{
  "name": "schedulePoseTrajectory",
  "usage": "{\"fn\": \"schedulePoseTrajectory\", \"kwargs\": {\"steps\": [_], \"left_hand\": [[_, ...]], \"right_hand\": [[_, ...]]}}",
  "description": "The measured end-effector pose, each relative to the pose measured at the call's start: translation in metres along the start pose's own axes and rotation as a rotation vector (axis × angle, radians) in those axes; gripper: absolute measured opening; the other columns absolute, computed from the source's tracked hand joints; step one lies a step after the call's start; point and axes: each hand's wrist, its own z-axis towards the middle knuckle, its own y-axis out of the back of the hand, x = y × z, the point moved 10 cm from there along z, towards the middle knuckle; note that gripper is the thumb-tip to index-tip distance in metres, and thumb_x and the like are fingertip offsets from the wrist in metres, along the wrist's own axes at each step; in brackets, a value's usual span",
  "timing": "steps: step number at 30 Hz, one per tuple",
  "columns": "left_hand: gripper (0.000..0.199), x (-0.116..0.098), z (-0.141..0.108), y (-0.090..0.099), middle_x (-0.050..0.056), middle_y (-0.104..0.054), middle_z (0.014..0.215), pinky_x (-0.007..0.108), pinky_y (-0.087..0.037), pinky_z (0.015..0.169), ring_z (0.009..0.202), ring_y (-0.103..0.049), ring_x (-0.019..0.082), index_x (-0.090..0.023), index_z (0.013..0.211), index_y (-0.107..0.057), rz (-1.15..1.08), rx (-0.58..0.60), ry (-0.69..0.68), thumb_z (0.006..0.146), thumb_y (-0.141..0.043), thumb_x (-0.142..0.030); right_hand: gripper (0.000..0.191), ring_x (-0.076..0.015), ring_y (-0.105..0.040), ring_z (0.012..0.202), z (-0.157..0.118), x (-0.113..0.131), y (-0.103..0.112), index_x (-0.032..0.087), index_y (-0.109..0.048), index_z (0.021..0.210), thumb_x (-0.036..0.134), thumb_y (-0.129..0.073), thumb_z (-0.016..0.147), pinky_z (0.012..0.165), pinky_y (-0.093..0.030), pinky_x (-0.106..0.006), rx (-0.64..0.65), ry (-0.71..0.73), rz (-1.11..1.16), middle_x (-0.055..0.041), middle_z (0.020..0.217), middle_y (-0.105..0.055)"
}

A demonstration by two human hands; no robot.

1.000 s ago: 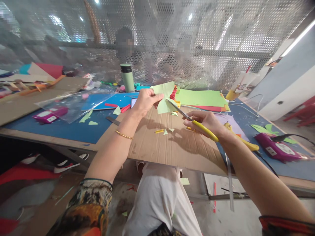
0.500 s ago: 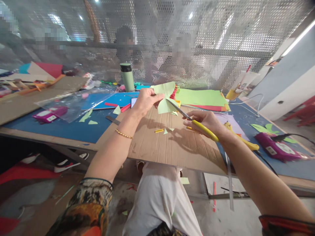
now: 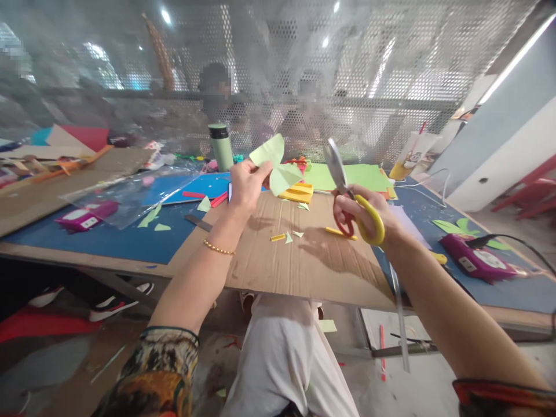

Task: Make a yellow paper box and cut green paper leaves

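Scissors (image 3: pixel 337 166) withdrawn from green paper (image 3: pixel 285 177), clear gap between edges, cardboard (image 3: pixel 260 264) below

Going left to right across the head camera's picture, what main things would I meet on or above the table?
Purple box, green bottle, pale green paper in the left hand, scissors in the right hand, drink cup, second purple box.

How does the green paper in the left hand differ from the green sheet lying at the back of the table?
The held paper is pale green; the flat sheet is brighter.
The held paper is raised in the left hand; the flat sheet lies down.
The held paper has curved, leaf-like parts and looks smaller; the flat sheet looks larger.
Both are green.
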Motion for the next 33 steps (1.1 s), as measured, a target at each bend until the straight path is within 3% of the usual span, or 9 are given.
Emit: {"fn": "schedulePoseTrajectory", "kwargs": {"steps": [3,6,9,12,18,27,33], "left_hand": [[0.025,-0.002,-0.013,-0.009,-0.001,-0.071,0.059,0.022,-0.052,0.052,0.054,-0.065,0.012,-0.019,0.073,-0.072,-0.035,-0.008,-0.016,0.085,-0.091,-0.031],[0.026,0.001,-0.027,-0.023,0.0,-0.077,0.068,0.024,-0.056,0.058,0.06,-0.071,0.013,-0.02,0.075,-0.072,-0.079,0.037,-0.016,0.086,-0.09,-0.035],[0.027,0.006,-0.038,-0.036,0.001,-0.079,0.073,0.025,-0.059,0.061,0.063,-0.074,0.014,-0.02,0.077,-0.073,-0.131,0.113,-0.001,0.088,-0.088,-0.039],[0.027,0.012,-0.045,-0.043,0.0,-0.078,0.069,0.025,-0.057,0.058,0.058,-0.071,0.013,-0.02,0.076,-0.074,-0.217,0.145,0.042,0.083,-0.092,-0.039],[0.039,0.016,-0.057,-0.052,0.002,-0.076,0.066,0.025,-0.053,0.056,0.056,-0.067,0.012,-0.018,0.071,-0.073,-0.266,0.189,0.181,0.071,-0.101,-0.044],[0.044,0.016,-0.062,-0.068,-0.001,-0.069,0.061,0.026,-0.045,0.052,0.052,-0.06,0.011,-0.02,0.073,-0.072,-0.291,0.379,0.2,0.067,-0.101,-0.053],[0.048,0.016,-0.062,-0.068,0.002,-0.071,0.064,0.028,-0.046,0.052,0.054,-0.063,0.014,-0.021,0.078,-0.072,-0.274,0.405,0.195,0.07,-0.097,-0.062]], "right_hand": [[0.069,-0.015,-0.063,0.066,0.002,0.013,-0.007,0.024,-0.061,0.099,0.076,-0.095,0.069,0.056,-0.054,-0.03,-0.043,0.041,0.134,-0.0018,0.082,-0.067],[0.08,-0.0184,-0.068,0.078,0.004,0.01,-0.025,0.023,-0.06,0.1,0.079,-0.098,0.059,0.065,-0.059,-0.033,-0.078,0.006,0.186,-0.0063,0.092,-0.07],[0.08,-0.0193,-0.068,0.081,0.005,0.002,-0.038,0.024,-0.057,0.098,0.076,-0.1,0.056,0.069,-0.06,-0.034,-0.189,0.029,0.283,-0.0031,0.09,-0.065],[0.077,-0.018,-0.069,0.08,0.005,-0.011,-0.045,0.026,-0.055,0.107,0.061,-0.101,0.056,0.076,-0.061,-0.035,-0.302,0.064,0.436,0.0019,0.089,-0.063],[0.064,-0.0138,-0.063,0.066,0.003,-0.024,-0.034,0.024,-0.06,0.113,0.039,-0.093,0.06,0.067,-0.055,-0.031,-0.464,0.089,0.522,0.0084,0.076,-0.06],[0.054,-0.0111,-0.059,0.065,-0.004,-0.01,-0.021,0.025,-0.062,0.107,0.037,-0.087,0.06,0.066,-0.052,-0.03,-0.471,0.153,0.407,0.0087,0.078,-0.056],[0.051,-0.0128,-0.059,0.066,-0.006,-0.003,-0.021,0.026,-0.061,0.107,0.042,-0.082,0.063,0.066,-0.052,-0.032,-0.458,0.17,0.3,0.0092,0.075,-0.049]]}}
